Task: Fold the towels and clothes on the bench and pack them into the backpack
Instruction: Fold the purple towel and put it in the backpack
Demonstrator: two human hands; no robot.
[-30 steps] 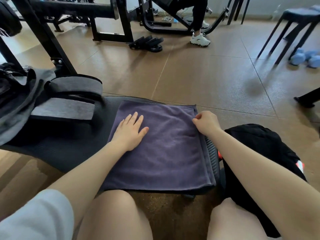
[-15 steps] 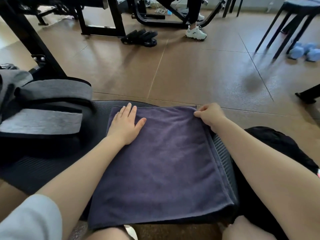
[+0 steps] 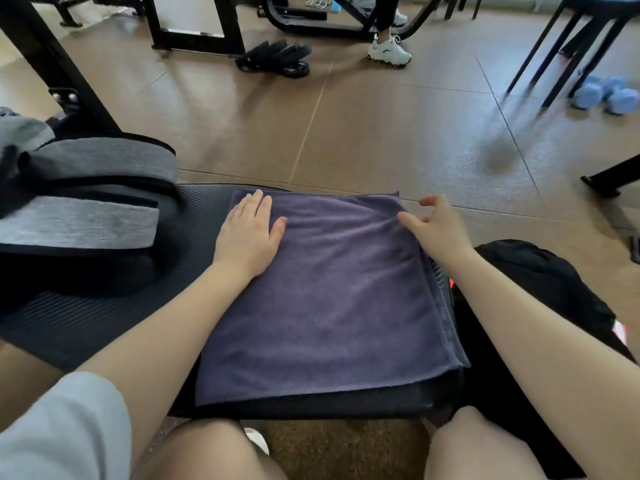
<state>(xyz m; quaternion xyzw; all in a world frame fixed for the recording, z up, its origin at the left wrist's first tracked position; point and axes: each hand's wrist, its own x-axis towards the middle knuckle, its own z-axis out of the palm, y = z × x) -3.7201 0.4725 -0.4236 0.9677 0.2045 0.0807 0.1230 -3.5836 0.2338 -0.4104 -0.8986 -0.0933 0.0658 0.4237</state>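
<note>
the purple towel (image 3: 329, 289) is lain folded at the bench's (image 3: 104, 317) right end; left hand (image 3: 247, 233) is pressed flat, right hand (image 3: 433, 226) is held loose, nothing grasped. edges should be squared before the next fold.

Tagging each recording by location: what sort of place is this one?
Most likely a gym: black exercise machine frames stand on the floor, light blue dumbbells lie at right, and the purple towel rests on a ribbed exercise mat.
</note>
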